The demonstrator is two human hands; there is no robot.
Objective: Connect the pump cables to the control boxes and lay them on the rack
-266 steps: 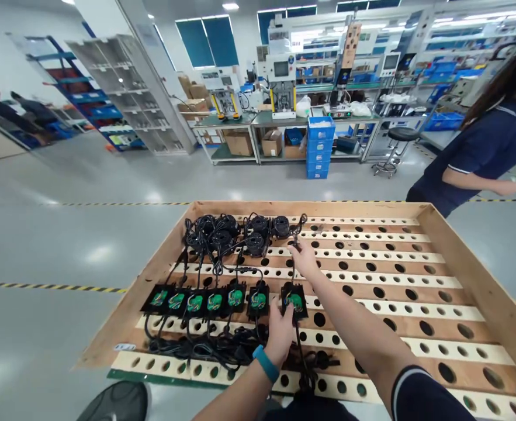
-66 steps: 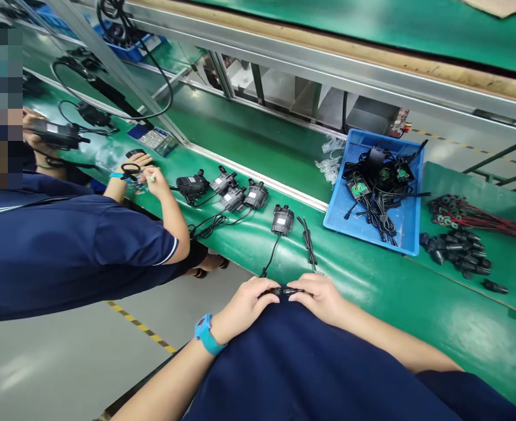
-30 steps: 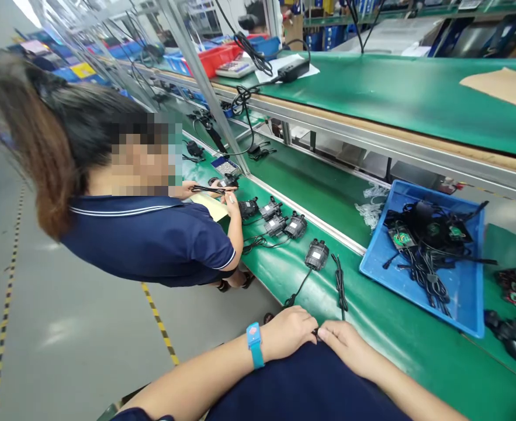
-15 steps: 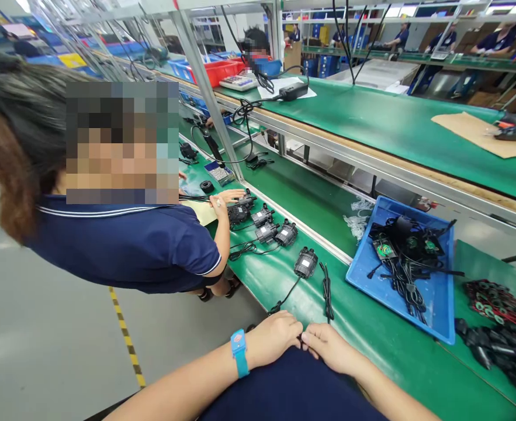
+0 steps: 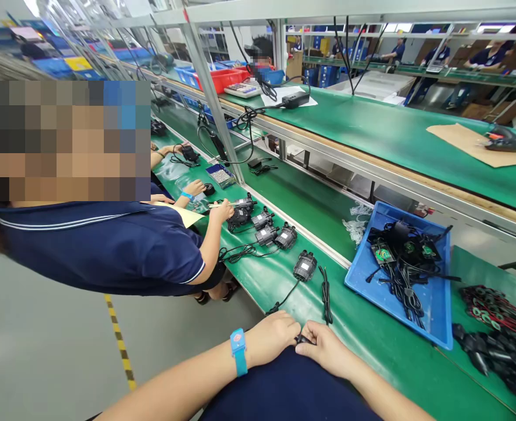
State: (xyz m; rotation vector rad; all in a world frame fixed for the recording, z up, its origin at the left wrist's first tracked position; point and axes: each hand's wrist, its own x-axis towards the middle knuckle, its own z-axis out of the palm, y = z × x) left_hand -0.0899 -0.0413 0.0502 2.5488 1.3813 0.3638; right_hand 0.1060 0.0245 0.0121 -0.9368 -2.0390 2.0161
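My left hand (image 5: 274,336), with a blue strap around the wrist, is closed at the front edge of the green bench, close to my body. My right hand (image 5: 323,346) meets it, thumb and fingers pinched on a short black piece (image 5: 302,339) that looks like a cable end. The piece runs between both hands, and most of it is hidden by fingers. Beyond them a black pump-like unit (image 5: 305,266) with a white label lies on the bench, its cord (image 5: 287,298) trailing towards my left hand. A bundled black cable (image 5: 326,295) lies beside it.
A blue tray (image 5: 354,282) of black cables and green-centred parts stands right, near black parts (image 5: 497,356) and red-black wires (image 5: 494,307). Several similar units (image 5: 264,235) lie left, by a co-worker in a navy shirt (image 5: 104,245). A raised shelf (image 5: 371,120) runs behind.
My right hand's fingers have shifted, and more of the black piece shows between my hands. The co-worker has leaned left, a hand now holding a thin pale stick over the units.
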